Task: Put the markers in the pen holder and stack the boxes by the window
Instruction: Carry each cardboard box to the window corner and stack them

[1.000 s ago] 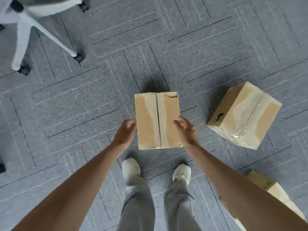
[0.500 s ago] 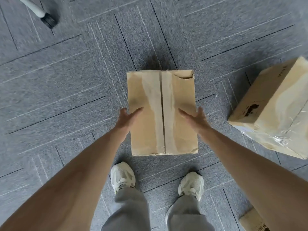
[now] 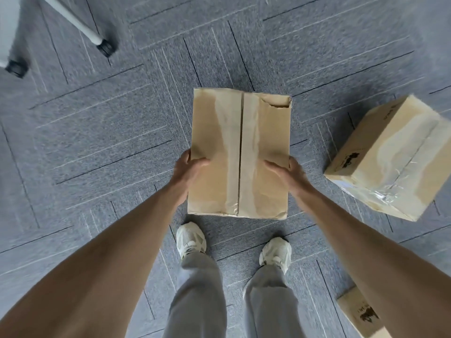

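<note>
A taped brown cardboard box [image 3: 240,152] with a torn far right corner is in front of my feet, above the grey carpet. My left hand [image 3: 189,170] grips its left side, thumb on top. My right hand [image 3: 286,173] grips its right side, thumb lying over the top face. A second taped cardboard box [image 3: 393,159] lies tilted on the carpet to the right. Part of a third box [image 3: 361,313] shows at the bottom right, partly hidden by my right arm. No markers or pen holder are in view.
A white chair base with black casters [image 3: 105,48] stands at the top left. My two pale shoes [image 3: 191,239] are on the carpet just behind the held box. Grey carpet tiles [image 3: 97,132] stretch out to the left and ahead.
My hands went from hovering over the middle box to clasping its two sides. The view has pulled back a little, and the chair base has come back into view at the top left.
</note>
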Available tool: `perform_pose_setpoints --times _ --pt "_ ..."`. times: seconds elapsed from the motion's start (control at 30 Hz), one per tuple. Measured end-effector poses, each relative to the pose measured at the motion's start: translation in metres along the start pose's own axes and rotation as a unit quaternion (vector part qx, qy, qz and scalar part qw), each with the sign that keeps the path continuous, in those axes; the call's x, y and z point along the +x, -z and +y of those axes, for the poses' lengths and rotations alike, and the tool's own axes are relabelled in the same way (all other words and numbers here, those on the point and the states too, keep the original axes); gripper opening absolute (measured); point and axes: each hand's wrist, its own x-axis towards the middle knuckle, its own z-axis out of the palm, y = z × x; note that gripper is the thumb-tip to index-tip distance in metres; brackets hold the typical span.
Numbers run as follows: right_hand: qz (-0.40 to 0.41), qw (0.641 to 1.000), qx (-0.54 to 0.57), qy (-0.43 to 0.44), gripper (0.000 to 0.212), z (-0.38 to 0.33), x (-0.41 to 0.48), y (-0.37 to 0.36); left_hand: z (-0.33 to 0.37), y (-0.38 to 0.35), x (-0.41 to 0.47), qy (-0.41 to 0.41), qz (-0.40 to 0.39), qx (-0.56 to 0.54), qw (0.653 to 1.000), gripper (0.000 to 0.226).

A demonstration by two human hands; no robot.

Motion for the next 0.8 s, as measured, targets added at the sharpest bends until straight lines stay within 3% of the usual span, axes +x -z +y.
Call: perform_pose_setpoints --times 0.07,0.3,0.43,0.6,0.8 --pt "-0.002 1.000 0.001 0.021 0.085 -0.022 -0.027 0.009 0.023 0.012 -0.025 -0.015 0.002 -0.015 1.000 0.065" --pt "0.025 0.988 0.121 0.090 0.052 -0.107 -0.140 0.041 0.095 0.053 -0.136 -0.086 0.004 -0.055 0.995 0.063" --pt "0.004 0.983 0.141 0.121 0.077 -0.155 -0.217 0.062 0.127 0.082 -0.214 -0.134 0.001 -0.068 0.989 0.058" --pt "-0.002 0.975 0.111 0.195 0.055 -0.217 -0.290 0.073 0.157 0.117 -0.297 -0.184 0.039 -0.100 0.977 0.059" --pt "-0.047 0.966 0.054 0.248 0.062 -0.274 -0.370 0.064 0.172 0.159 -0.388 -0.192 0.080 -0.192 0.959 0.079"
